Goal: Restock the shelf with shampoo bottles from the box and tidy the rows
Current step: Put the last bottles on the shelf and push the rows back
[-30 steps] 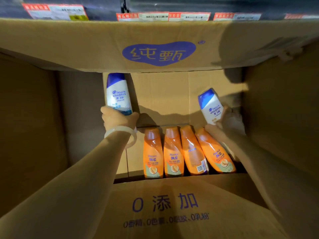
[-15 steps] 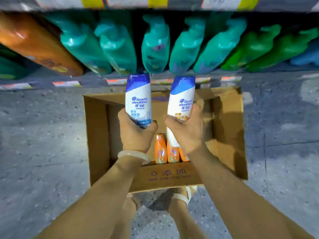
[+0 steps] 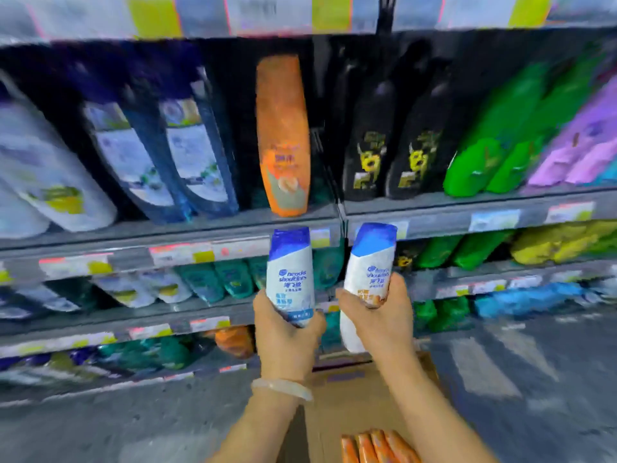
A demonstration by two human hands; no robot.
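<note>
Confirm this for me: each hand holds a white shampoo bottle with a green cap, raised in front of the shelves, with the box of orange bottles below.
Not quite: the caps are blue, not green. The head view shows the left hand gripping one white bottle and the right hand gripping the other white bottle, both raised before the shelves, with the box of orange bottles below.

I am wearing a pale, glassy bangle (image 3: pixel 282 389). The grey speckled floor (image 3: pixel 100 426) is spreading out below me, and blurred price labels (image 3: pixel 180 253) are running in strips across my view.

The shelf (image 3: pixel 173 228) carries leaning bottle rows; the box (image 3: pixel 360 396) sits on the floor (image 3: pixel 100 426).
</note>
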